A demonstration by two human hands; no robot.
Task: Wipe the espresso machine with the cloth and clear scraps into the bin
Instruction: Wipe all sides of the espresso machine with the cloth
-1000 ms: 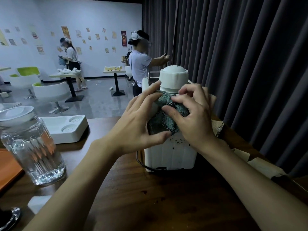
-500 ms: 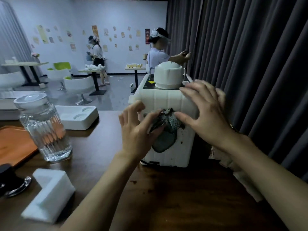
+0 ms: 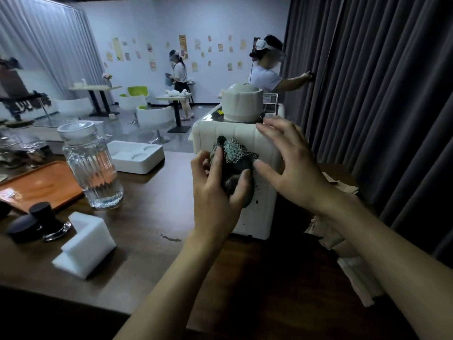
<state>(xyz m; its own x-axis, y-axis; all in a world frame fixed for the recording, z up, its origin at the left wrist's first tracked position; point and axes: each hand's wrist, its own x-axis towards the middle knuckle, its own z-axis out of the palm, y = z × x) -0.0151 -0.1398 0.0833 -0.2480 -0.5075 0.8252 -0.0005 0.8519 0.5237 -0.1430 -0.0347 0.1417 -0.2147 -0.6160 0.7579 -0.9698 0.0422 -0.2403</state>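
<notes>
The white, ribbed espresso machine (image 3: 235, 130) stands upright right of centre, a pale round tub on top. A bunched grey-green cloth (image 3: 232, 153) lies against its near face, above dark specks (image 3: 256, 201). Crumpled brownish paper (image 3: 328, 238), possibly scraps, lies just right.

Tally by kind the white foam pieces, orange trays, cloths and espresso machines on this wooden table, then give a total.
White foam pieces: 2, the recessed insert and the corner block
Orange tray: 1
Cloth: 1
Espresso machine: 1
Total: 5
</notes>
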